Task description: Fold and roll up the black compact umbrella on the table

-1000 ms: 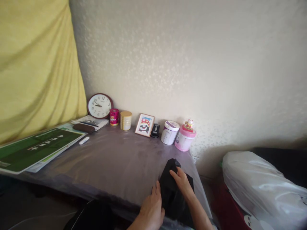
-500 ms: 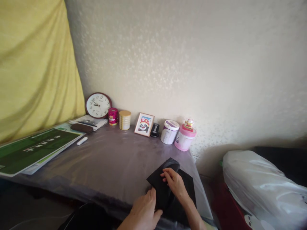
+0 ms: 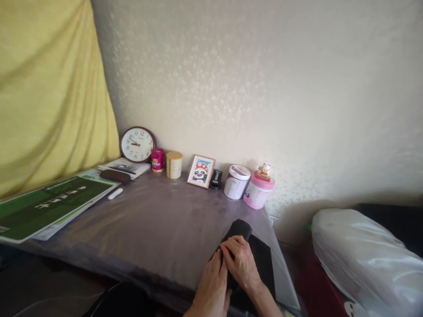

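Note:
A black sheet [image 3: 262, 259], thin and folded, lies at the front right corner of the table; I cannot tell whether it is cloth, paper or plastic. My left hand [image 3: 214, 277] is closed along the folded left edge, thumb low and fingers on top. Right beside it, my right hand [image 3: 243, 262] presses closed fingers on the same fold, its fingertips near those of my left hand. Beyond the hands, a rolled end of the sheet sticks up. Much of the fold is hidden under both hands.
Along the wall stand a clock [image 3: 138, 144], a magenta can [image 3: 157, 160], a yellow-lidded can [image 3: 174, 166], a panda picture frame [image 3: 201, 171], a purple-white tub [image 3: 236, 182] and a pink-lidded tub [image 3: 258, 190] with a figurine. Green boards [image 3: 49, 202] lie left; a white plastic bag [image 3: 363, 255] sits right.
The sheet's left flap has been folded over to the right into a narrower roll. My left hand moved right and up against my right hand, which now lies lower on the fold.

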{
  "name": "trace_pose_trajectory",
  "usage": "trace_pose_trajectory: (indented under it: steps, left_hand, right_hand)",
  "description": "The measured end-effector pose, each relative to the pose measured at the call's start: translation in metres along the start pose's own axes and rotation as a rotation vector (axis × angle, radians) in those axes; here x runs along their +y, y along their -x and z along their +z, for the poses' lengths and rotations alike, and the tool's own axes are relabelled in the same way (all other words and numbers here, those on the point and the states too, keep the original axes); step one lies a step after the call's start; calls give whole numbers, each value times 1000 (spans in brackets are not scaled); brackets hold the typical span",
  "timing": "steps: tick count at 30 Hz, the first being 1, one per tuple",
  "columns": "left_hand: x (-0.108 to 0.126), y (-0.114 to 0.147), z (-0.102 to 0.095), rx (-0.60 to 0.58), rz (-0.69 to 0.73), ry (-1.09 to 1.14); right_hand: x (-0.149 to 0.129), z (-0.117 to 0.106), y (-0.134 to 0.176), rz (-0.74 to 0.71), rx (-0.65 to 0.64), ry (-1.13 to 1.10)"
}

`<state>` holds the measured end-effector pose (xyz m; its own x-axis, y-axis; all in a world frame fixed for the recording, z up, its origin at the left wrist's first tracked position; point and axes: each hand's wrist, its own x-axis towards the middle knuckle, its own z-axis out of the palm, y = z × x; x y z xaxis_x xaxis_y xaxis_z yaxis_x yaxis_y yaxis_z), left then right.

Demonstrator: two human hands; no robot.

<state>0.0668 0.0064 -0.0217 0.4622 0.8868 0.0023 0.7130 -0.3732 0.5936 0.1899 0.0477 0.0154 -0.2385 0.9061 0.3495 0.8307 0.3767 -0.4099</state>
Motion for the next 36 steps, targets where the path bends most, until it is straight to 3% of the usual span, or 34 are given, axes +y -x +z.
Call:
trace_pose_trajectory:
  steps: [2, 6, 14, 18, 22, 27, 31, 36]
  left_hand:
    - [2, 0, 2, -13, -5, -14]
    - [2, -2, 5, -49, -31, -19]
    - [-11, -2, 21, 6, -2, 77]
    - [-11, -2, 21, 26, -11, 84]
    - [-8, 0, 18, 37, -12, 46]
    - [-2, 5, 12, 27, -33, -4]
    - [0, 7, 8, 29, -34, 2]
    - [0, 9, 2, 24, -17, 13]
  right_hand:
    - [6, 1, -1, -81, -44, -16]
    - [31, 3, -15, -77, -81, 3]
    - [85, 10, -55, 56, -50, 38]
    - [99, 7, -59, 222, 50, 32]
    - [112, -12, -37, 393, 167, 80]
    - [124, -39, 23, 580, 326, 70]
    - [115, -43, 58, 649, 266, -89]
    - [89, -39, 70, 708, 196, -225]
